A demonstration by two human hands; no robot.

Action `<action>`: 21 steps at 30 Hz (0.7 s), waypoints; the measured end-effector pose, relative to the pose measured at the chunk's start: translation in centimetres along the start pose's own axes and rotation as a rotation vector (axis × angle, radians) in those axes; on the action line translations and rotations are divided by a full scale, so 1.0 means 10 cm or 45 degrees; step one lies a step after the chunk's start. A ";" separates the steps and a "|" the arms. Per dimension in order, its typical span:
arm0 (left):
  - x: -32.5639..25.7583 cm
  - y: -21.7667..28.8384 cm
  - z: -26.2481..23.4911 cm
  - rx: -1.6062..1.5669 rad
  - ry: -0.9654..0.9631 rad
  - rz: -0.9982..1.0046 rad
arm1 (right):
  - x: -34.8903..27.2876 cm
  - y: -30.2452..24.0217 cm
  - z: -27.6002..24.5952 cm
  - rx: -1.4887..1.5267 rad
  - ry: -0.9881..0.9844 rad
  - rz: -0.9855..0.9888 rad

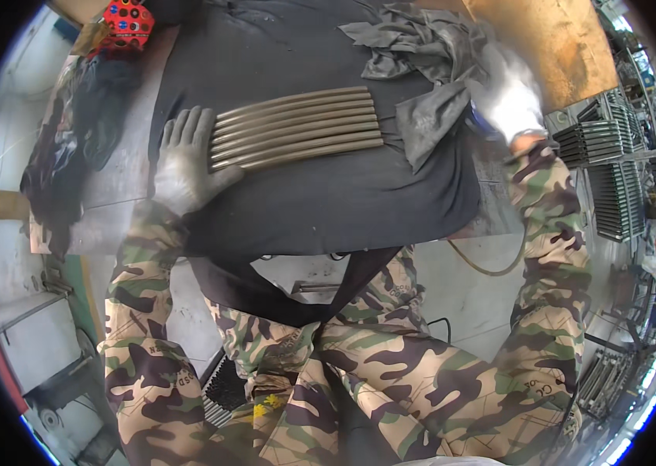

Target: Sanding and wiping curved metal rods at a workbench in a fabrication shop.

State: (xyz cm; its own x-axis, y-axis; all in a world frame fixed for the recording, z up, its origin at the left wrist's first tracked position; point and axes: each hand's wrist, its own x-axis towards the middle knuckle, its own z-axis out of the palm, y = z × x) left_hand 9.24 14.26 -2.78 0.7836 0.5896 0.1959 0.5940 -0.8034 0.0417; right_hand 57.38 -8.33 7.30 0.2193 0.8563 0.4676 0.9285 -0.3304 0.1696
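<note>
Several metal tubes [297, 124] lie side by side in a flat row on a dark cloth [289, 206] over the table. My left hand [183, 159], in a pale grey work glove, rests against their left ends with fingers stretched out and thumb apart. At the right, my gloved right hand [505, 93] is blurred by motion. It grips a crumpled grey rag [430, 120], whose loose corner hangs close to the tubes' right ends. The fingertips of that hand are hidden in the cloth and the blur.
A dark heap of fabric [79, 132] drapes over the table's left side, below a red patterned item [128, 25]. A brown board [553, 46] stands at the far right. Racks with stacked dark tubes [615, 198] are beyond the table's right edge.
</note>
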 end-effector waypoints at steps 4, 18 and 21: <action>0.01 0.04 0.01 -0.012 -0.007 -0.004 | -0.16 0.41 0.09 0.282 -0.540 0.420; -0.04 0.02 0.02 -0.046 0.056 -0.040 | -1.21 1.32 -0.65 2.173 -0.055 0.590; 0.00 -0.03 0.10 -0.039 0.079 -0.034 | -1.45 1.68 -0.38 2.553 0.193 0.763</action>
State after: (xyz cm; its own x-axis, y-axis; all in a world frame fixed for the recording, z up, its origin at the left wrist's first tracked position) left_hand 9.18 14.58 -3.77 0.7542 0.6053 0.2544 0.6079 -0.7902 0.0777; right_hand 68.71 -27.83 6.64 0.6206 0.7667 0.1646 -0.2341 0.3815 -0.8942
